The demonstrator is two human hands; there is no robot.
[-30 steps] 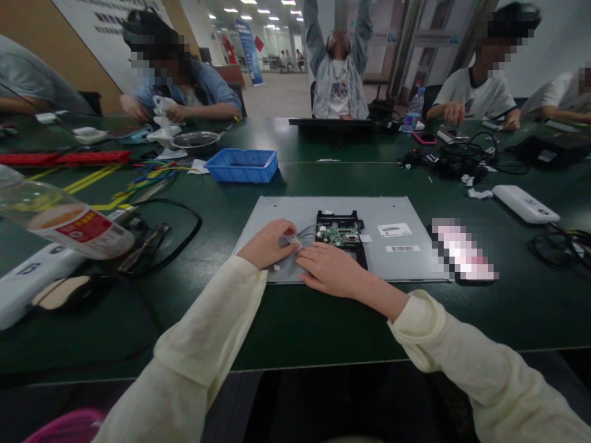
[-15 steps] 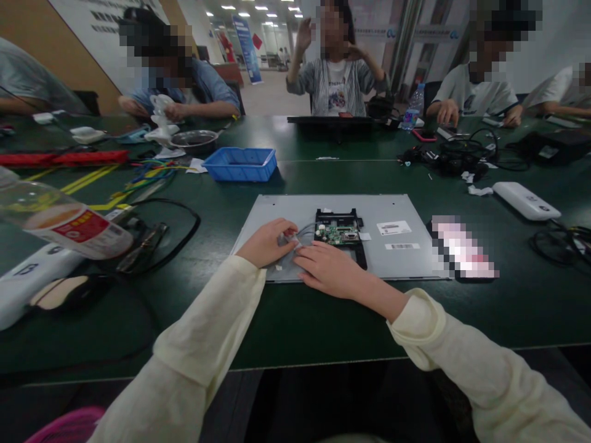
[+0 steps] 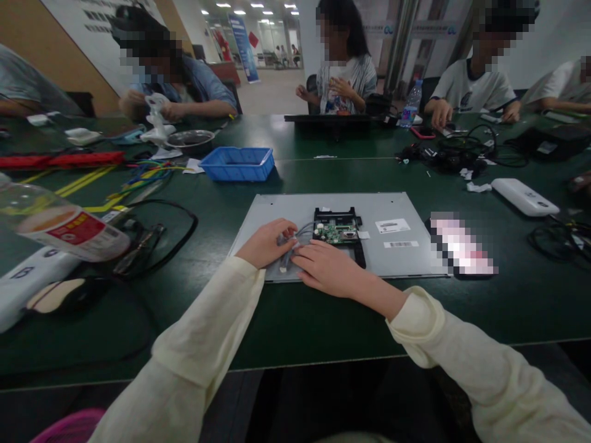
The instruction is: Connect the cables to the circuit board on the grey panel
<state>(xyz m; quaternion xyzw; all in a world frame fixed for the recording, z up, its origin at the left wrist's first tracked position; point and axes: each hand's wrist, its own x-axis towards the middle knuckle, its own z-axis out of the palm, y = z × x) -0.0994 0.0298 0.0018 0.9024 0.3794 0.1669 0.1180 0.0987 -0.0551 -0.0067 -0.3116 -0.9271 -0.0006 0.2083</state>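
Note:
A grey metal panel (image 3: 392, 261) lies flat on the green table before me, two white labels on its right half. Near its middle sits a black bracket (image 3: 335, 213) with a green circuit board (image 3: 341, 234). Grey cables (image 3: 305, 229) run left from the board to my fingers. My left hand (image 3: 266, 240) pinches the cables over the panel's left part. Close beside it, my right hand (image 3: 325, 264) has its fingertips closed on the same cables, palm down by the bracket. A loose cable end (image 3: 283, 266) hangs below my left fingers.
A phone (image 3: 462, 246) lies right of the panel, with a white power bank (image 3: 525, 197) beyond. A blue bin (image 3: 237, 165) stands behind the panel. To the left are a drink bottle (image 3: 69, 224), a mouse (image 3: 60, 295) and a black cable (image 3: 191, 227). Several people sit across the table.
My hands stay almost in place on the cables; a cable end now shows more clearly beneath my left fingers. Across the table, the middle person has lowered their hands and turned.

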